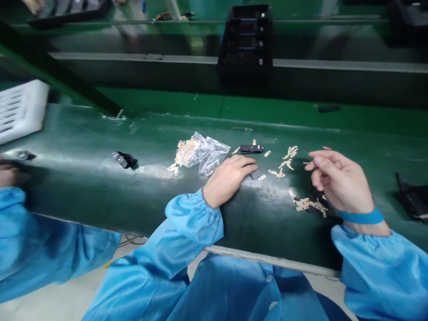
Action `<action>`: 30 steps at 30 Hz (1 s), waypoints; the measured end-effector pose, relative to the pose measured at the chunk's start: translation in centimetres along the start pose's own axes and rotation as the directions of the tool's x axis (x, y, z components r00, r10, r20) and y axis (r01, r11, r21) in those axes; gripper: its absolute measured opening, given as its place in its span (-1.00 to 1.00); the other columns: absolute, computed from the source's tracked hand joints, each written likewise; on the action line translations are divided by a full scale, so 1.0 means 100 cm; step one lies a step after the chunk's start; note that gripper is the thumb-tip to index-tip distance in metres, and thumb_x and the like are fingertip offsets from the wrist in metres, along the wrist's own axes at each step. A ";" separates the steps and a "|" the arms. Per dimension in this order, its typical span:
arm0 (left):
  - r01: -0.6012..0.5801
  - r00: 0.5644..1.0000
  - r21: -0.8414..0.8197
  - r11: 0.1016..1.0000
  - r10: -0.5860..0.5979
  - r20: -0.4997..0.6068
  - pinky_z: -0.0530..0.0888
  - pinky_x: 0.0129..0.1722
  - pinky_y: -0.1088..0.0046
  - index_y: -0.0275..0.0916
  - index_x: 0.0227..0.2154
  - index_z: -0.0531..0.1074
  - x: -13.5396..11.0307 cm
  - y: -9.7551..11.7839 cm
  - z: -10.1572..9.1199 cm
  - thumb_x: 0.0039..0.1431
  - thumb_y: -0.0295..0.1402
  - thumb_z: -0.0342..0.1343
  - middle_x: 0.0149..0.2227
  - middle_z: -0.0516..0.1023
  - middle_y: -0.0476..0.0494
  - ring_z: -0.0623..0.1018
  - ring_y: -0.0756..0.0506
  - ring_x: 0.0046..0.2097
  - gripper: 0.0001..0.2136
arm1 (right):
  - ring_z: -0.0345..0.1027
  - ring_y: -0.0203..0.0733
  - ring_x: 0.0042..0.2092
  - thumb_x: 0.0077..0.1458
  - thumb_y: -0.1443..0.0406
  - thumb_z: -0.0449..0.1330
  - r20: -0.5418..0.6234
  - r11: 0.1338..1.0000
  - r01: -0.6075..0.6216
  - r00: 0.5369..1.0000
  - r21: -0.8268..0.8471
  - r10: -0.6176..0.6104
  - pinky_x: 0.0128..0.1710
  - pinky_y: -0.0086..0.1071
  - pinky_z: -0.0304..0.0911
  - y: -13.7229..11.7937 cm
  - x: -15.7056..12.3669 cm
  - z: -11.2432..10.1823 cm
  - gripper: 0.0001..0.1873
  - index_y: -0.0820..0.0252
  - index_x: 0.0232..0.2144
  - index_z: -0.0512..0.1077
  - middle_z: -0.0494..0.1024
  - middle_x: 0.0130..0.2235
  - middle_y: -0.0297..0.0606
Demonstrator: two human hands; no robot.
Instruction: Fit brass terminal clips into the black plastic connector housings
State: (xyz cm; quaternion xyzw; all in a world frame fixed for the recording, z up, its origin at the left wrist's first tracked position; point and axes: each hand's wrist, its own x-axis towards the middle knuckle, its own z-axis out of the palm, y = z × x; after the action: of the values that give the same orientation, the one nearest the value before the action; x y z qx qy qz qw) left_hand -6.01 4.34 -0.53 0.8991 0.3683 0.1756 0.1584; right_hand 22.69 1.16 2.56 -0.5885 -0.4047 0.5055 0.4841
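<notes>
My left hand point(229, 177) rests on the dark green belt point(100, 187), its fingertips over a small dark part point(254, 175) beside a clear plastic bag point(209, 154) that spills small tan metal pieces point(183, 154). My right hand point(337, 180) hovers just above the belt, fingers loosely curled, with thumb and forefinger close together; whether they pinch a piece I cannot tell. Loose tan pieces point(287, 158) lie between my hands, and more tan pieces point(309, 205) lie under my right wrist. A black part point(251, 148) lies beyond my left hand.
Another black part point(125, 159) lies on the belt to the left. A white slotted tray point(20, 109) stands far left. A stack of black trays point(245, 42) sits on the far rail. A co-worker's blue sleeve point(40, 240) is at left. A black object point(413, 200) lies at right.
</notes>
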 end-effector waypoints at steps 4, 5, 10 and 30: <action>0.069 0.997 0.019 0.997 -0.069 -0.015 0.44 0.05 0.15 -0.24 -0.02 0.52 0.002 0.003 -0.004 0.39 -0.33 0.05 -0.08 0.57 -0.24 0.50 -0.20 -0.02 -0.77 | 0.29 -0.34 -0.57 0.10 0.04 0.37 0.162 0.927 0.013 0.985 -0.375 0.052 -0.63 -0.43 0.18 -0.008 0.002 -0.024 -0.67 0.18 -0.29 0.56 0.57 -0.41 -0.24; 0.081 0.996 -0.008 0.997 -0.081 -0.025 0.45 0.04 0.17 -0.24 -0.03 0.52 0.003 0.004 -0.005 0.38 -0.35 0.06 -0.10 0.56 -0.23 0.50 -0.19 -0.03 -0.79 | 0.29 -0.32 -0.56 0.12 0.02 0.34 0.238 0.879 0.045 0.968 -0.475 0.078 -0.61 -0.42 0.18 -0.008 0.001 -0.027 -0.66 0.18 -0.28 0.57 0.55 -0.44 -0.26; 0.102 0.988 -0.236 0.966 -0.125 -0.086 0.48 -0.03 0.35 -0.20 -0.08 0.52 0.005 0.013 -0.001 0.38 -0.38 0.06 -0.13 0.51 -0.16 0.52 -0.09 -0.07 -0.83 | 0.38 -0.24 -0.39 0.17 0.20 0.30 0.520 0.554 0.409 0.853 -0.725 0.051 -0.40 -0.35 0.24 -0.001 -0.006 -0.020 -0.86 0.09 -0.23 0.56 0.53 -0.31 -0.28; 0.378 0.911 -0.662 0.647 -0.386 0.144 0.38 -0.33 0.49 -0.21 -0.16 0.41 0.013 0.046 0.019 0.29 -0.17 0.14 -0.28 0.55 -0.01 0.51 -0.01 -0.30 -0.78 | 0.41 -0.18 -0.33 0.34 0.10 0.14 0.466 0.857 0.286 0.883 -0.429 -0.062 -0.33 -0.34 0.31 0.010 -0.018 0.019 -0.79 0.10 -0.23 0.37 0.52 -0.34 -0.27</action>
State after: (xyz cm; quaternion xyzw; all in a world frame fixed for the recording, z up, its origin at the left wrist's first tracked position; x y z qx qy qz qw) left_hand -1.47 1.82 -0.07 0.6799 0.4604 0.2644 0.5059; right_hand 20.51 -0.44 1.92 -0.5224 -0.6689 0.4590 0.2626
